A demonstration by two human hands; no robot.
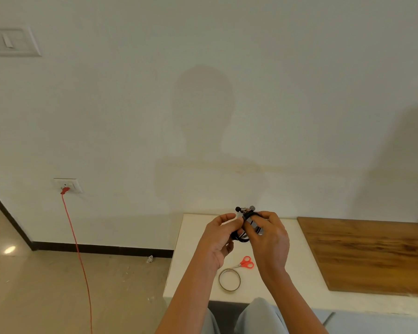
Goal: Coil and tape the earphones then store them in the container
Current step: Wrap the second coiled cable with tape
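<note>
A coiled bundle of black earphones (247, 225) is held up above the white table (193, 256), its two earbuds sticking out at the top. My left hand (219, 239) pinches the bundle from the left with thumb and fingers. My right hand (270, 239) grips it from the right, fingers wrapped over the coil. A thin roll of clear tape (229, 279) lies flat on the table below my hands. Red-handled scissors (245, 262) lie just behind the roll. No container is in view.
A wooden board (372, 254) covers the right part of the table. A red cable (79, 256) hangs from a wall socket (67, 185) at the left and runs down over the floor. The wall stands right behind the table.
</note>
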